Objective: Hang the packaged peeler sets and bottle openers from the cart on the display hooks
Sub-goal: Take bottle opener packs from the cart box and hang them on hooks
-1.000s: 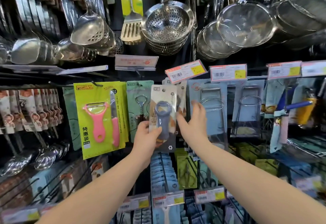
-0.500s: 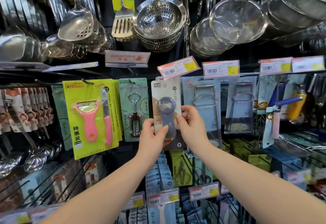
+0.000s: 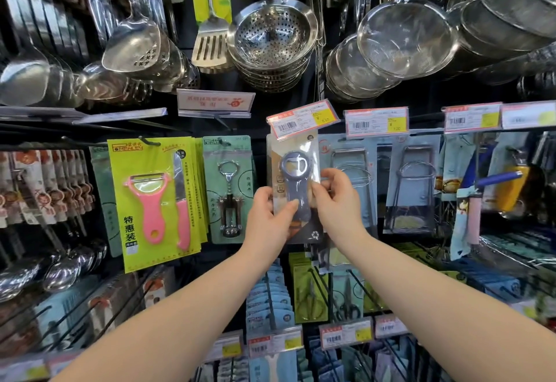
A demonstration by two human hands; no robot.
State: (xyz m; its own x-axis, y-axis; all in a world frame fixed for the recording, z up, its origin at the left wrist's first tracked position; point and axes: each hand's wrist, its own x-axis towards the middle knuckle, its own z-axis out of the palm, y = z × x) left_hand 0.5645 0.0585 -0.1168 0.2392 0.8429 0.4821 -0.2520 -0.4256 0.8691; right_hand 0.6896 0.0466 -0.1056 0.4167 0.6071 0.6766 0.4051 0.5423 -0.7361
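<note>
Left hand (image 3: 267, 216), right hand (image 3: 338, 201): fingertip pinches on opposite sides of the bottle opener pack (image 3: 298, 183)

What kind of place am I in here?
Probably a shop's kitchenware aisle: barcoded price tags, packaged peeler sets hanging in a stack, and steel strainers hung overhead.

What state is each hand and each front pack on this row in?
left hand, pinches the bottle opener pack at its left edge
right hand, pinches the same pack's right edge
bottle opener pack, upright, top behind the price tag; hooked or not, cannot tell
peeler set pack, hanging on its hook, untouched
corkscrew pack, hanging, untouched
</note>
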